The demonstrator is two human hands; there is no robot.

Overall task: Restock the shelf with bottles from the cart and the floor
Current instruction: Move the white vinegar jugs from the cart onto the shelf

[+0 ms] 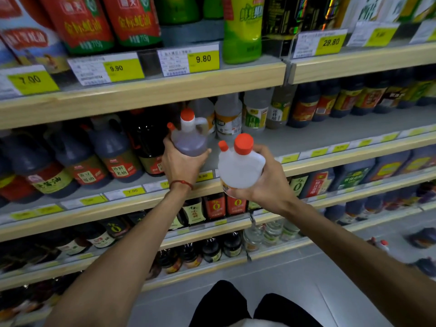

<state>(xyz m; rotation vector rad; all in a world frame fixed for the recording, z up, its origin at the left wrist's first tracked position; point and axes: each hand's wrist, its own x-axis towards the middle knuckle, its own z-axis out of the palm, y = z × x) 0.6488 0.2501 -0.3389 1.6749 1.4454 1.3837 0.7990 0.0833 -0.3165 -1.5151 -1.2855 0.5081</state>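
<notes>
so the right hand (264,185) is wrapped round a clear orange-capped jug (240,166), out in front of the shelf (330,161) edge. left hand (181,166) grips a brown-liquid jug (190,140) further in, over the shelf gap next to dark sauce jugs (113,152)

We see two arms, the left arm (118,256) and the right arm (354,256), both bare from the wrist down to the lower edge of the view. The left hand (181,165) and the right hand (266,185) are bare as well. Round the left wrist we find a thin red cord bracelet (181,184), sitting close against the wrist; whether it carries a knot or a bead is too small for us to tell. Lower down we make out trousers (221,300) of black or very dark plain cloth on both legs. Between the legs, at the bottom edge, we see a pale patch (245,323); we cannot tell what it belongs to.
</notes>
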